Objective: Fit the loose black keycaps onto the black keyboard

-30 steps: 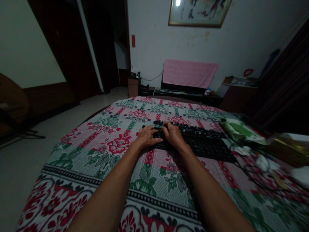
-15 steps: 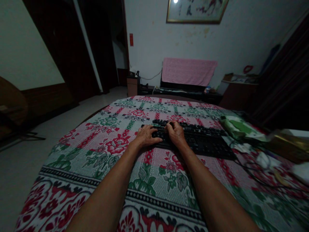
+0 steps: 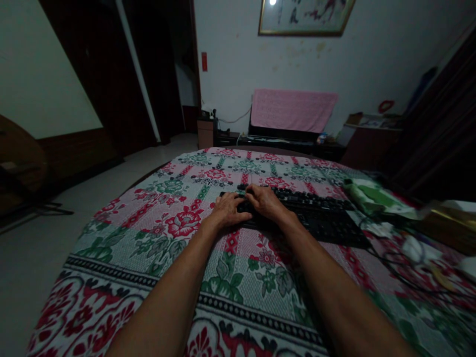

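Note:
A black keyboard (image 3: pixel 327 225) lies on the flowered tablecloth. Over its left end rests my left hand (image 3: pixel 227 209), thumb stretched along the keys and apart from the other fingers. Close beside it, my right hand (image 3: pixel 263 202) is above the keyboard's left part, fingers bent and drawn together at the tips. Whatever is between those fingertips is hidden or too small to make out. Along the keyboard's far side runs a row of small dark pieces (image 3: pixel 312 198) that look like loose keycaps.
A green and white soft packet (image 3: pixel 377 196) lies right of the keyboard, near a box (image 3: pixel 451 225), crumpled white tissue (image 3: pixel 379 229) and a black cable (image 3: pixel 390 270). The patterned tablecloth (image 3: pixel 167 233) covers the table. A pink cloth (image 3: pixel 293 109) hangs by the far wall.
My right hand has moved left along the keyboard, closer to my left hand. The left hand keeps its place on the keyboard. The view has shifted slightly.

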A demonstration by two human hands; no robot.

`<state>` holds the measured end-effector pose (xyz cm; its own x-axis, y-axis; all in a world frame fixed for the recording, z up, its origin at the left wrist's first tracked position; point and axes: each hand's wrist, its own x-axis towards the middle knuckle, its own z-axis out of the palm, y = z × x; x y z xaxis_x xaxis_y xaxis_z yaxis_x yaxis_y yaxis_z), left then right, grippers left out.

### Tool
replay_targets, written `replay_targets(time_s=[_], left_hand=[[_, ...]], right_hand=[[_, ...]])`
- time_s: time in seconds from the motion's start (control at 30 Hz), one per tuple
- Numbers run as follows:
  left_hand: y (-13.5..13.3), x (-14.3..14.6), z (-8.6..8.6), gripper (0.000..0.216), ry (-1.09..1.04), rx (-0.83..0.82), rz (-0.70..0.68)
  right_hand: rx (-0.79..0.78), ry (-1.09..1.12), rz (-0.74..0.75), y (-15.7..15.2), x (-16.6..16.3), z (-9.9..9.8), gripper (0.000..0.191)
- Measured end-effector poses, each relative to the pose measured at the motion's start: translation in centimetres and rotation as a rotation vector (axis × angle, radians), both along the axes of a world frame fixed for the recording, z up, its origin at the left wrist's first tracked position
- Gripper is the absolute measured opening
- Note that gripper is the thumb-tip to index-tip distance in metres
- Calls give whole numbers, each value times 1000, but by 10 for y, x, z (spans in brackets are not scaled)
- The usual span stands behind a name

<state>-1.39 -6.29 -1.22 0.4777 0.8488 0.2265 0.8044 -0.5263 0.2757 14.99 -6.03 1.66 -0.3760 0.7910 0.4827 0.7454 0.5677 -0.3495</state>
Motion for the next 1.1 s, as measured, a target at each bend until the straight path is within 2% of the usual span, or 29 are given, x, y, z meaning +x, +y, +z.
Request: replay_targets(time_s=[0.17,0.33,0.5,0.6,0.67,0.73,0.87,1.0,1.1], left_hand=[[0,0,2,59,1,-16,1],[-1,0,3,60,-9,-32,10],[-1,-1,1,60,-39,-21,11],[-1,-1,1,58,-73,-21,0],[-2,-2,3,57,-138,-30,3],[-1,-2,4,56,-261,-23,-4],[3,2,5,43,-523,-41,-92],[5,5,3,29,-568,-100,-114],[4,7,4,25,-465,-19,-75]], right_hand=[[-55,-133,56,15,7,9,17],[-58,-28,62,14,9,12,15],[45,247,32,14,10,46,17],[31,282,66,11,11,56,16],[3,298,51,6,10,48,15],[-34,345,33,1,10,33,16],[-94,449,18,-2,9,8,17],[-119,517,44,-2,9,8,17],[-110,458,76,-6,8,11,17]])
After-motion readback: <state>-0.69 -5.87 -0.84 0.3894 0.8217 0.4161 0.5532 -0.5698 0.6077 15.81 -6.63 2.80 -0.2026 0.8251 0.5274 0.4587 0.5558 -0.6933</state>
